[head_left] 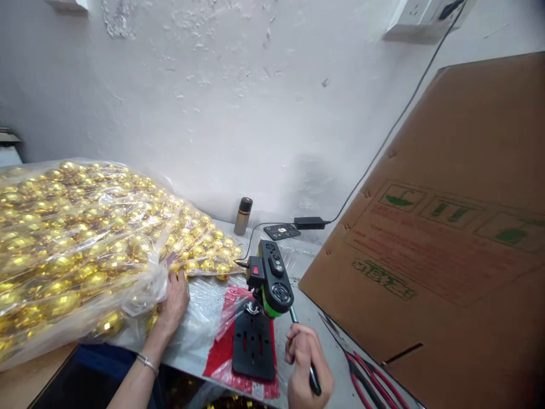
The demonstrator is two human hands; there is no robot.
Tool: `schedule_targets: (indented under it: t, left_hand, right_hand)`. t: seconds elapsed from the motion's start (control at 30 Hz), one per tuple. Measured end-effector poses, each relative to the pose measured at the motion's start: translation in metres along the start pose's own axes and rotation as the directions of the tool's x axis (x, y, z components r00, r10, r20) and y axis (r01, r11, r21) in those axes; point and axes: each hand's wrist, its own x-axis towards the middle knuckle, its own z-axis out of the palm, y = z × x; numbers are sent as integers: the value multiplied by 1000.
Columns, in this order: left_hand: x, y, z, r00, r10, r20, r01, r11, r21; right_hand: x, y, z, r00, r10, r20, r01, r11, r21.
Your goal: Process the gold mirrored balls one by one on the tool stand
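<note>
While the left hand (174, 301) is reaching to the gathered edge of a clear plastic bag (155, 278) full of shiny gold balls (91, 238), its fingers are partly hidden by the film, and whether they are pinching anything cannot be told. The right hand (309, 363) is closing in a fist around a black-handled tool (315, 379), whose handle end is showing below the fist and whose metal shaft is slanting up from it toward the green-rimmed head of a black device (276, 278). Whether shaft and device are touching is unclear. The device's slotted base (254, 349) is resting on red plastic (219, 352), between the hands. A large cardboard box (447, 227) is leaning at right, red-and-black handles (368, 378) lying beside it.
</note>
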Motion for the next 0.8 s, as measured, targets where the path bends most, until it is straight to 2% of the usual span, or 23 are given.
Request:
schedule_targets:
  t: [0.2,0.37,0.47,0.53,0.6,0.7,0.8]
  left_hand:
    - [-8,5,4,989,62,134,-49,994,-95]
    - [-27,8,9,952,185,242,-118,957,-266]
    - [-36,13,10,937,204,282,-103,937,-335]
    - [-39,19,6,940,135,313,-6,925,-380]
    - [-40,28,-1,936,6,353,171,867,-468]
    - [-41,49,-13,880,-137,454,428,644,-635]
    - [-46,72,-18,834,-112,541,522,480,-705]
  right_hand:
    - [0,-3,2,1000,-32,0,31,999,17]
    - [3,-13,9,998,-33,-62,36,999,39]
    - [6,-16,10,997,-54,-58,55,998,33]
    - [7,-17,10,997,-63,-54,64,998,25]
    - [8,-18,9,997,-66,-46,67,997,26]
    - [10,-22,9,998,-53,-30,54,998,36]
    - [15,-27,10,999,-33,-32,34,999,33]
